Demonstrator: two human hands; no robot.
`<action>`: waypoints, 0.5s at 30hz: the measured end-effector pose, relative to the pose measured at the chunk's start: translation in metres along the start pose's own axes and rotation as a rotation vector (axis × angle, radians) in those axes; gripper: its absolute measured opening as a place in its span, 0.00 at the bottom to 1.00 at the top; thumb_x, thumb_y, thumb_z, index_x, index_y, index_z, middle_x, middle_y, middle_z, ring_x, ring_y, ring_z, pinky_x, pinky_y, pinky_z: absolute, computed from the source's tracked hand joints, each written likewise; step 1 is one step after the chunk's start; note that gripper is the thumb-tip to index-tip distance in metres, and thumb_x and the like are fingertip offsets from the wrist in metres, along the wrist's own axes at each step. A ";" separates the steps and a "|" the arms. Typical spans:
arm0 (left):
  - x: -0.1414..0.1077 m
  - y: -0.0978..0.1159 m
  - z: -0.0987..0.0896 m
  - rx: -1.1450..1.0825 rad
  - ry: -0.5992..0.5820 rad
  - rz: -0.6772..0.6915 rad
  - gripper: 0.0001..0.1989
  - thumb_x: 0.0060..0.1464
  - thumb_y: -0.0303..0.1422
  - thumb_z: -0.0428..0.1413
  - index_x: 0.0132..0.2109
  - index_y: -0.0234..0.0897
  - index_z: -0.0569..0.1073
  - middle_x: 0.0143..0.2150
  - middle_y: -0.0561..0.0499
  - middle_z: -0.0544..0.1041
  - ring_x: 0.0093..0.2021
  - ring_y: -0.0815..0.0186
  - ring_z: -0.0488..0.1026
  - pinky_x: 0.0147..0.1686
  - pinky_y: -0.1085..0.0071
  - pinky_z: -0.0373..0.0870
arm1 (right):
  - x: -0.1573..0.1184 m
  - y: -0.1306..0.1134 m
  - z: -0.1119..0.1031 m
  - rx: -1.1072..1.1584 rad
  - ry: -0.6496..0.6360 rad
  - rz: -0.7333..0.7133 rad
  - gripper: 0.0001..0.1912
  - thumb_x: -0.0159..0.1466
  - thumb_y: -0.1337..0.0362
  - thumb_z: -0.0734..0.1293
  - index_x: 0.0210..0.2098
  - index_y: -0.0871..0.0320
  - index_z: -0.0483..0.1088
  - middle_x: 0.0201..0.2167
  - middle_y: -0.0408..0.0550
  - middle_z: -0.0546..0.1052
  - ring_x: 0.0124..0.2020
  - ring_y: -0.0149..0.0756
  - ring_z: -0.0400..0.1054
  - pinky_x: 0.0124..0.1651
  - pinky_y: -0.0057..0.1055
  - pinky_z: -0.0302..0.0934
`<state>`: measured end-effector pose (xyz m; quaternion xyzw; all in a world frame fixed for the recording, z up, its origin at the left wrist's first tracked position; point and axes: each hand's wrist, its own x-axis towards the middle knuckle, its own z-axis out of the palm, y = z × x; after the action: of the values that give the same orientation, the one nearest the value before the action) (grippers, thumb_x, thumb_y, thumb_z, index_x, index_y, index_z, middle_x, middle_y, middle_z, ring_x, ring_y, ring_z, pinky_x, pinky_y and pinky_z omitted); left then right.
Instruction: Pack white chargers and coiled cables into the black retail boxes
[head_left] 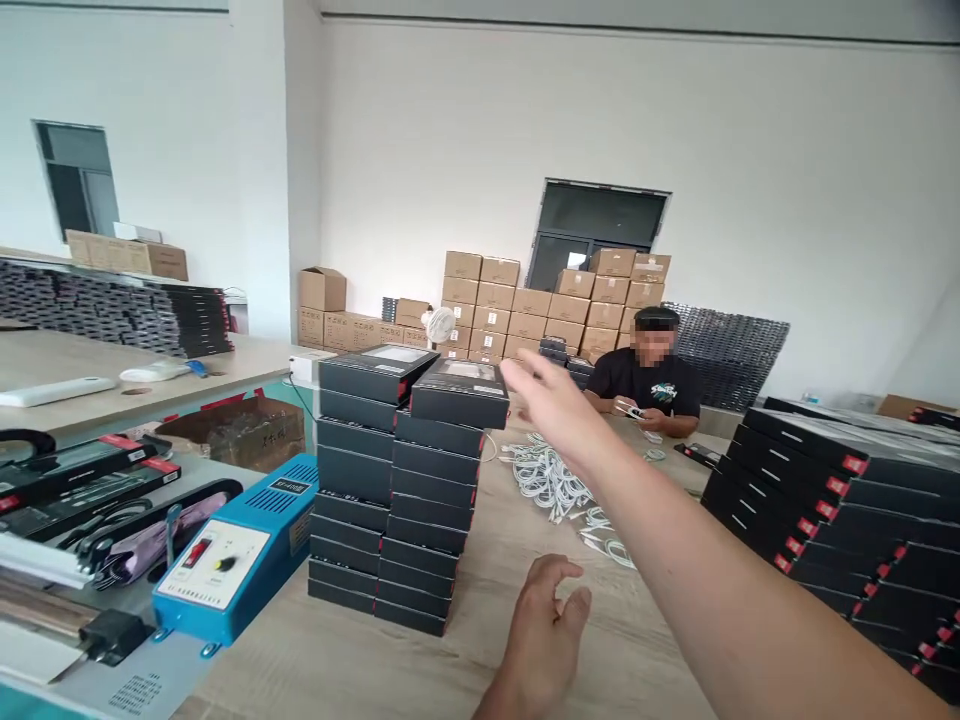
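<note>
My right hand [546,400] reaches forward with fingers stretched out, beside the right end of the top black box [459,392]. Whether the fingertips touch that box I cannot tell. The box tops the right column of a double stack of black boxes [352,465] with clear windows. Lower down, my left hand [551,615] hovers over the wood-grain table [480,660], fingers loosely curved, thumb and forefinger apart, nothing between them. Beyond my hands lies a heap of white cables [544,480], partly hidden by my right forearm.
At left stands a blue heat sealer [240,540], with packed items beside it and an open carton [240,435] behind. More black boxes [817,490] are piled at right. A co-worker [652,375] sits across the table holding something small. Brown cartons [529,305] line the wall near a fan [439,325].
</note>
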<state>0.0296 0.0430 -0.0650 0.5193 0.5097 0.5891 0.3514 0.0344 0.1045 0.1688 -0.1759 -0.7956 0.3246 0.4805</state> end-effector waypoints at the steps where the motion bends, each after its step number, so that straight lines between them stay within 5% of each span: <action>1: -0.001 0.001 0.000 -0.003 -0.006 -0.005 0.13 0.57 0.35 0.52 0.47 0.38 0.74 0.58 0.41 0.71 0.55 0.57 0.71 0.47 0.64 0.68 | -0.006 -0.002 0.001 -0.081 -0.005 -0.048 0.21 0.66 0.49 0.65 0.57 0.45 0.70 0.63 0.49 0.68 0.63 0.48 0.63 0.61 0.51 0.63; 3: -0.003 0.002 0.002 -0.011 -0.023 -0.007 0.13 0.56 0.32 0.52 0.48 0.38 0.74 0.58 0.42 0.71 0.53 0.59 0.72 0.46 0.65 0.69 | -0.020 -0.007 0.002 -0.199 -0.074 -0.071 0.26 0.63 0.49 0.69 0.60 0.41 0.68 0.69 0.45 0.60 0.69 0.50 0.53 0.65 0.55 0.55; 6: -0.004 0.003 0.007 -0.011 -0.057 0.006 0.15 0.54 0.31 0.54 0.49 0.39 0.75 0.57 0.43 0.72 0.54 0.58 0.71 0.48 0.65 0.69 | -0.032 -0.012 0.010 -0.352 -0.196 -0.167 0.27 0.61 0.58 0.72 0.60 0.44 0.68 0.66 0.46 0.64 0.69 0.49 0.53 0.68 0.55 0.50; 9: -0.005 0.003 0.009 0.022 -0.085 0.023 0.17 0.53 0.32 0.56 0.51 0.41 0.76 0.58 0.44 0.72 0.58 0.56 0.69 0.56 0.62 0.66 | -0.029 -0.011 0.025 -0.437 -0.175 -0.214 0.24 0.63 0.64 0.69 0.59 0.48 0.69 0.63 0.47 0.69 0.66 0.45 0.57 0.68 0.52 0.51; 15: -0.003 0.009 0.006 0.016 -0.088 0.062 0.19 0.53 0.34 0.56 0.53 0.42 0.75 0.57 0.44 0.74 0.59 0.54 0.69 0.61 0.59 0.63 | -0.036 -0.033 0.035 -0.562 -0.092 -0.166 0.27 0.66 0.59 0.65 0.64 0.45 0.62 0.68 0.47 0.59 0.71 0.54 0.46 0.68 0.60 0.50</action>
<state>0.0373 0.0399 -0.0571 0.5631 0.4822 0.5722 0.3506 0.0223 0.0472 0.1566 -0.2213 -0.8868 0.0588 0.4014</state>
